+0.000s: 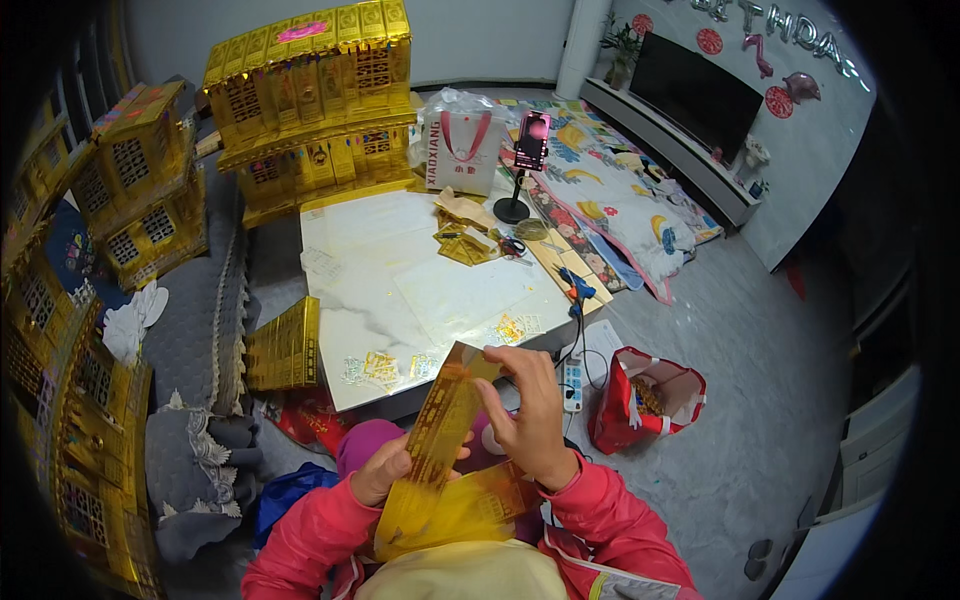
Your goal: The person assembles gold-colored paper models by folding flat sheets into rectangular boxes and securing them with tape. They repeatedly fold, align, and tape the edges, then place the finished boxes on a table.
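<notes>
Here the white marble-patterned low desk (400,280) carries gold paper scraps, with tall gold-foil paper houses (310,100) behind it. Before it, over the lap, both hands grip a long gold-foil card panel (440,440): left hand (385,468) closed on its lower edge, right hand (528,415) pinching the upper side. Folding along the crease probably goes best with even pressure.

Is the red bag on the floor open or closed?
Open. The red bag stands upright on the grey floor with its mouth spread wide, so you can see brownish stuff inside.
</notes>
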Demonstrator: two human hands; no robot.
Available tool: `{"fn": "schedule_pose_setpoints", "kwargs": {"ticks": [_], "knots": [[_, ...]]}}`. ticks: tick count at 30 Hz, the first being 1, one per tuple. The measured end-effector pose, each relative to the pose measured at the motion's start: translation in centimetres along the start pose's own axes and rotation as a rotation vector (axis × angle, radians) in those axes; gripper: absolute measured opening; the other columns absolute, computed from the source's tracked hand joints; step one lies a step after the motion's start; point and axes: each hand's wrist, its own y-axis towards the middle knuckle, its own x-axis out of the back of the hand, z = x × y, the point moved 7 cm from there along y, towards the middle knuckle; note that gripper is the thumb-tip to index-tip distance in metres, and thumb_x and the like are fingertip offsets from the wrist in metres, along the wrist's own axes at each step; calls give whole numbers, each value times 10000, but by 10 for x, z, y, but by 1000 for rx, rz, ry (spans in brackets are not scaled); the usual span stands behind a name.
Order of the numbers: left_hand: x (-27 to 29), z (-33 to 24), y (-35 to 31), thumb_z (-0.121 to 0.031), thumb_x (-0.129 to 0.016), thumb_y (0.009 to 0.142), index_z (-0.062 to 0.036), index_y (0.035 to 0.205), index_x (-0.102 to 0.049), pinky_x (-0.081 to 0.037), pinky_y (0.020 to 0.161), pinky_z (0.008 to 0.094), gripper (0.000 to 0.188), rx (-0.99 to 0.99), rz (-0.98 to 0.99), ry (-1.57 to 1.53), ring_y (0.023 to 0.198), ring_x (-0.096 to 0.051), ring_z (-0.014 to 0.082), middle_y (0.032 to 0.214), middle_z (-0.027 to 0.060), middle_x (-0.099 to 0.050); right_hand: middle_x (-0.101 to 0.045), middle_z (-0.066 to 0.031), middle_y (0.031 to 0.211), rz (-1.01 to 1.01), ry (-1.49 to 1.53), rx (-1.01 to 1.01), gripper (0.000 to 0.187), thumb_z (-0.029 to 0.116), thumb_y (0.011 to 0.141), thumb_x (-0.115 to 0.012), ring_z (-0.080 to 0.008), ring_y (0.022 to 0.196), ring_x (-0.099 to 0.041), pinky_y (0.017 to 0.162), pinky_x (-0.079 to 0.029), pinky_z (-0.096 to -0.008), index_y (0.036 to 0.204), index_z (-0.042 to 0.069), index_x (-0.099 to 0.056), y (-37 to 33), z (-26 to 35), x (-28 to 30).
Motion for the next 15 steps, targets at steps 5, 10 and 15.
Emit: {"fn": "schedule_pose_setpoints", "kwargs": {"ticks": [5, 10, 15], "knots": [[0, -8, -1, -706, -584, 825, 17, 1498, -265, -443, 1037, 390, 1038, -38, -50, 57, 1320, -463, 263, 1473, 175, -400, -631, -117, 1012, -48, -35, 59, 416, -48, 769, -726, -245, 823, -557, 708, -469, -322, 1153, 23, -585, -8, 6, 2], [5, -9, -1, -651, -607, 842, -11, 1528, -222, -422, 1034, 376, 1014, -35, -22, 131, 1299, -463, 239, 1466, 153, -403, -615, -64, 928, 4, 342, -245, 257, -40, 821, -686, -110, 672, -560, 599, -452, -237, 1060, 30, -619, -17, -22, 8], [10, -16, -8, -381, -767, 824, -25, 1550, -166, -367, 1059, 352, 1007, 14, -38, 268, 1296, -433, 217, 1453, 137, -412, -650, -44, 1019, 371, 562, -330, 147, -3, 873, -653, -52, 742, -591, 630, -462, -196, 1018, 23, -662, -10, -27, 13]]}}
